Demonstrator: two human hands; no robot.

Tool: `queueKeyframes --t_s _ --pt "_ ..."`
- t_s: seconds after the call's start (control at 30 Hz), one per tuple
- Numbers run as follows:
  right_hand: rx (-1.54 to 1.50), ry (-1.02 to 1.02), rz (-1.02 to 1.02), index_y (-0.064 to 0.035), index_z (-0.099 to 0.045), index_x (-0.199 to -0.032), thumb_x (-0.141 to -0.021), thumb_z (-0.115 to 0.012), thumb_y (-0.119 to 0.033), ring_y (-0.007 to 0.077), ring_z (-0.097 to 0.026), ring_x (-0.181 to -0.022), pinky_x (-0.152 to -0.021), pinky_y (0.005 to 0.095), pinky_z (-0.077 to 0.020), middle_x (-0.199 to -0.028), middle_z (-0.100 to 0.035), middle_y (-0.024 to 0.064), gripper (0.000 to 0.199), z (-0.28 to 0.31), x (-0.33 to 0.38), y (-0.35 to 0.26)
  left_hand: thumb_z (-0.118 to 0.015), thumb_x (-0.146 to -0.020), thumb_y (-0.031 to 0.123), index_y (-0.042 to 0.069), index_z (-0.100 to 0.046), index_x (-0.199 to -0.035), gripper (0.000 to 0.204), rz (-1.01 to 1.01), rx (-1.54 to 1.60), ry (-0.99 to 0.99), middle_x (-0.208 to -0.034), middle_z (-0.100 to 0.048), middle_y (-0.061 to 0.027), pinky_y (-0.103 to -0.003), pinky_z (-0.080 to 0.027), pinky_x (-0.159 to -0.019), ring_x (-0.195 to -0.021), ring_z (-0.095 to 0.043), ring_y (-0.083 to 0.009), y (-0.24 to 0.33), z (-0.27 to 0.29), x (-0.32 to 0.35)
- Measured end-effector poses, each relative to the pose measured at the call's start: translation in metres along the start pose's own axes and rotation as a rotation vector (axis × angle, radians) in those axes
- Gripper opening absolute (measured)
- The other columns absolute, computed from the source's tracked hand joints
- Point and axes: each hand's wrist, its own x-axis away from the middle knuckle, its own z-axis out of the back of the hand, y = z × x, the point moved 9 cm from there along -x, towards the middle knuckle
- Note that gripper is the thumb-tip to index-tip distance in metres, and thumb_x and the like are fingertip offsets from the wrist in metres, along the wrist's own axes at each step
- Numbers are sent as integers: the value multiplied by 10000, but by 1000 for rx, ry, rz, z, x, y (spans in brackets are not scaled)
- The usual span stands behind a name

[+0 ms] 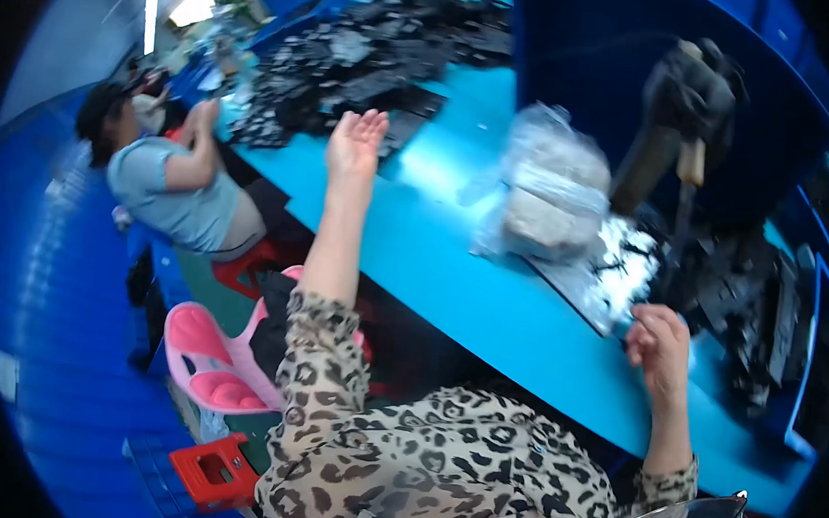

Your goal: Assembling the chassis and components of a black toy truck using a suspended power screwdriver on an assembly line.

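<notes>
At the turquoise workbench (433, 270), might scatter black pieces (399, 44) by brushing, or shift the bagged bundle (556, 192) by tugging the glossy sheet (622, 272). Near the pieces, shows an empty, uncurled left hand (355, 146); near the sheet, cannot tell the grip of the right hand (658, 348).

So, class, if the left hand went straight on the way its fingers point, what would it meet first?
Probably the heap of black pieces beyond the left hand, though depth is unclear and it might pass above them.
</notes>
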Motion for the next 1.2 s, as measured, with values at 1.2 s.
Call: queueKeyframes --t_s 1.2 --pt "1577 219 598 -113 -445 -1105 -682 -526 -74 244 -523 -572 -496 342 -430 -712 -490 115 432 22 -4 -98 -387 -867 180 -3 -498 -943 227 712 -366 -552 -590 -506 -78 -339 -430 -452 -475 -498 -196 -190 -116 283"
